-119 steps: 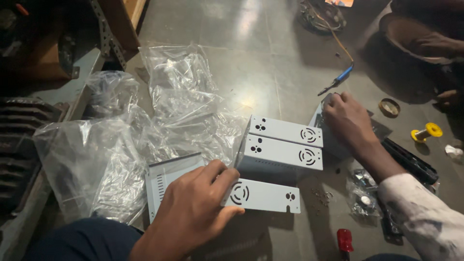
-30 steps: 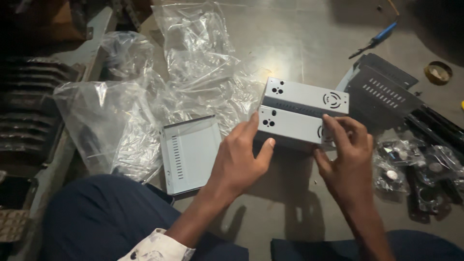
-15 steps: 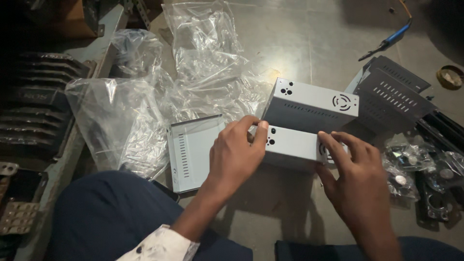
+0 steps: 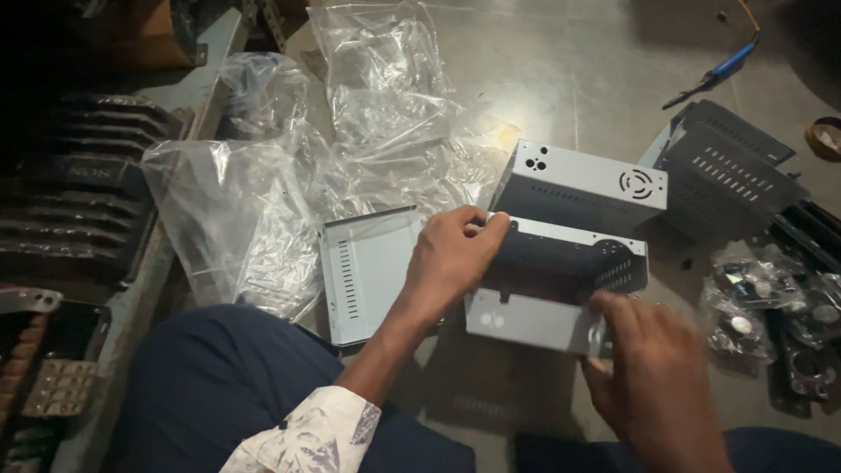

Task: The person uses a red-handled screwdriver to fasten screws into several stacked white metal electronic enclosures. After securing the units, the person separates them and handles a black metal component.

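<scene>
Head view, left hand: the left hand (image 4: 451, 254) grips the upper left edge of the open grey sheet-metal box (image 4: 556, 285), thumb on the rim, fingers curled over it.
Head view, right hand: the right hand (image 4: 653, 368), blurred, has its fingers spread against the box's lower right corner.
Box position: it lies on the grey concrete floor (image 4: 543, 79), tipped so its dark hollow inside faces the camera, just in front of the closed grey metal case with a round vent (image 4: 583, 184).
Change: half a second ago the box showed its closed front face; now it is turned open side up.
Left of it: a flat grey slotted metal lid (image 4: 363, 271), touching the left wrist.
Beyond: crumpled clear plastic bags (image 4: 289, 166).
Right: black vented metal covers (image 4: 727, 166), a blue-handled screwdriver (image 4: 714, 74).
</scene>
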The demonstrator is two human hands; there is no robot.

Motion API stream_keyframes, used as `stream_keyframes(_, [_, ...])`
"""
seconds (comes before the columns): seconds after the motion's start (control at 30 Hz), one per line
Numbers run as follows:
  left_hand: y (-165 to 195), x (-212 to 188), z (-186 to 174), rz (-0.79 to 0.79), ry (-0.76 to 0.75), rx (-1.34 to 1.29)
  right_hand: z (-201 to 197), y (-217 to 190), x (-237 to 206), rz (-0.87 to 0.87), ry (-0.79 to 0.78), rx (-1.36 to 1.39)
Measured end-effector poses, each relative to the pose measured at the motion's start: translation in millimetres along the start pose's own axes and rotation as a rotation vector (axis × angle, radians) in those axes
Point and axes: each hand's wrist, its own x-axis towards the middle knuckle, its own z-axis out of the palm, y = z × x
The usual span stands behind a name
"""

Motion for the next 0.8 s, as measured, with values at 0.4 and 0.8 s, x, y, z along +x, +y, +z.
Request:
stream_keyframes(0.4, [4.9, -14.5, -23.8, 0.246, -0.015, 0.262, 11.9, -35.5, -19.8, -0.030, -0.369, 0.934])
stream_keyframes(0.8, [21.4, -18.8, -48.8, 0.399, 0.294, 0.391, 20.0, -165.8, 0.5, -0.024, -0.004, 0.903])
